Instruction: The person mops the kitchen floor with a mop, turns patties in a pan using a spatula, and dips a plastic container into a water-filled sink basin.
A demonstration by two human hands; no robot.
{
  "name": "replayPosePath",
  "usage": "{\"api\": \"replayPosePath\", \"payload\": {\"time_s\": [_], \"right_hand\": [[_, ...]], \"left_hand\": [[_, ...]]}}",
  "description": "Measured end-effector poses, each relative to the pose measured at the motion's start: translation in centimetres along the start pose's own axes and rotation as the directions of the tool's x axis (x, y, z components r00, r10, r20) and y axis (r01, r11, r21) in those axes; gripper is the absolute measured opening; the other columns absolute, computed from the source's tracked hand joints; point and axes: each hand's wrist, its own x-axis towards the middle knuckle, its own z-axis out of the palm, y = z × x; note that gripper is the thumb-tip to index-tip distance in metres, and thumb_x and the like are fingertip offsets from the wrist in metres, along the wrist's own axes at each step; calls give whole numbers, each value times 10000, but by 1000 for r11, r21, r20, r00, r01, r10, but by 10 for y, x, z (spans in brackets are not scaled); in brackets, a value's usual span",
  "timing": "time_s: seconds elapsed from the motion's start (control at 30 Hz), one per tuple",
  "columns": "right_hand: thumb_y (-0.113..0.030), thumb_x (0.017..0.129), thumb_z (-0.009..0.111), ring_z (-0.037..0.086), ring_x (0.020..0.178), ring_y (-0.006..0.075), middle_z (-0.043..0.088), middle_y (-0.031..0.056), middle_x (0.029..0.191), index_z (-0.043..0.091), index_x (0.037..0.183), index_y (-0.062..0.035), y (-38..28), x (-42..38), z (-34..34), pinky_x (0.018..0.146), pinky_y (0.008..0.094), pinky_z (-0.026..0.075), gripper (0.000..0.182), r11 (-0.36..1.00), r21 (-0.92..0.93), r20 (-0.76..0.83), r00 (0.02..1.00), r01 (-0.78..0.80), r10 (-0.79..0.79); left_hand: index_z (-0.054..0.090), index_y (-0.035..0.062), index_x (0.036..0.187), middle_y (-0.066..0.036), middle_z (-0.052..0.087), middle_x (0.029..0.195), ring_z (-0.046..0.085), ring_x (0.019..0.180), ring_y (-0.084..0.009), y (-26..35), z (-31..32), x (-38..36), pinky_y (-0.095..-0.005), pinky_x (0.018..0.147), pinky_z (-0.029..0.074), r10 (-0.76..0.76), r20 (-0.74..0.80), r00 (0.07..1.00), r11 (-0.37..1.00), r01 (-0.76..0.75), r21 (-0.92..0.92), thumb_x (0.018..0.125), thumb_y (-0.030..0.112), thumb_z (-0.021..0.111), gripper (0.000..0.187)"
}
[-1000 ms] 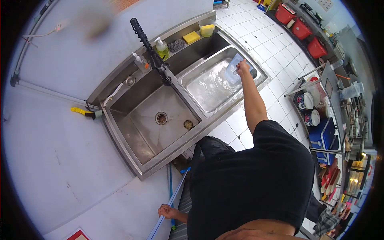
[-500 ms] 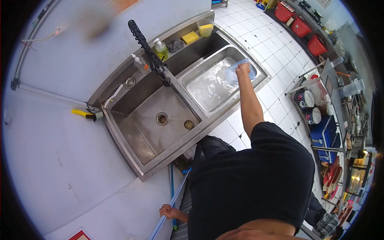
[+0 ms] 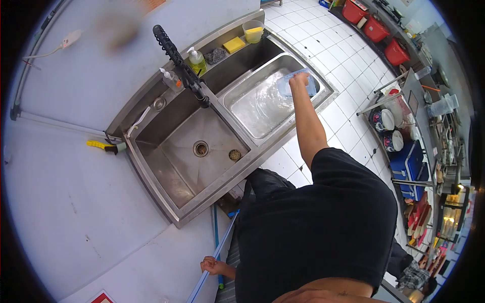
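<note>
My right hand [image 3: 300, 80] is closed on the edge of a clear, bluish plastic container [image 3: 286, 86]. The container is over the right end of a metal basin [image 3: 242, 129] that holds shallow, rippling water; whether it touches the water is hard to tell. My left hand [image 3: 212, 265], lower down by the wall, is wrapped round a long light-blue pole [image 3: 222, 242]. The basin sits across the right part of a steel double sink [image 3: 174, 146].
A black spring-hose faucet [image 3: 177, 55] rises behind the sink. Soap bottle [image 3: 197, 61], scouring pad, yellow sponge [image 3: 234, 45] and plastic cup line the ledge. A yellow-handled brush [image 3: 103, 145] hangs left. Racks with a blue cooler [image 3: 408, 169] and red bins [image 3: 375, 28] stand right.
The whole view has shifted slightly. The container in my right hand has changed its angle a little, and the ripples in the basin look different. My left hand still holds the pole.
</note>
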Motion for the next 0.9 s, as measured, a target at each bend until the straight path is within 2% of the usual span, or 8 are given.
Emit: {"api": "replayPosePath", "payload": {"time_s": [0.13,0.27,0.33,0.47,0.57,0.7,0.77,0.9], "right_hand": [[-526,989,403,616,1008,336,632,195,1178,583,1132,121,5,-24,-10,899,408,486,686,990,121,-17,997,-74,77],[-392,1017,360,477,552,167,524,72,708,522,821,-62,19,-37,-13,465,289,408,417,977,157,-6,989,-145,148],[-358,1012,357,449,535,150,482,55,682,487,801,-88,32,-30,-14,452,275,400,367,932,267,181,963,-243,200],[-324,980,441,509,585,160,523,67,730,537,940,-73,41,-10,-16,473,289,417,271,933,28,281,898,-359,338],[-336,971,462,485,561,162,515,49,714,538,936,-65,34,10,-28,510,316,435,283,929,-306,649,669,-207,363],[-382,946,527,470,556,136,484,-3,672,569,886,-66,-15,-28,-34,551,315,445,324,693,-671,681,588,262,437],[-381,946,546,489,572,150,520,29,720,620,961,0,-38,-44,-33,543,333,446,389,442,-697,715,593,564,369],[-419,910,607,523,512,153,509,30,654,664,895,27,-69,-58,-26,470,325,456,450,25,-594,723,520,804,454]], "left_hand": [[275,108,625,-11,236,501,288,451,-122,0,2,-1,-261,468,240,4,-28,1000,999,-3,38,913,110,393,310],[285,104,633,-12,241,505,298,454,-124,-4,-1,0,-262,467,243,9,5,1000,1000,-8,-25,916,107,393,303],[289,103,637,-12,244,507,303,457,-125,-5,-5,1,-263,466,244,5,31,999,998,-3,-57,918,110,395,301],[294,106,642,-9,245,509,300,458,-122,-10,-9,-7,-266,463,244,6,-23,1000,998,-8,-67,914,110,405,294],[295,111,644,-7,246,508,293,458,-119,-8,-12,-17,-266,460,241,18,-59,998,999,-21,-50,913,107,409,293],[295,114,649,-3,249,504,289,461,-114,-19,-20,-25,-264,457,239,1,-113,994,991,-16,-131,915,109,410,289],[290,119,647,-1,248,503,287,463,-112,-23,-20,-29,-264,454,234,10,-130,991,993,-25,-119,905,104,417,288],[285,126,646,6,241,506,281,468,-107,-27,-18,-34,-264,456,220,-9,-150,989,991,-11,-136,887,94,433,284]]}}
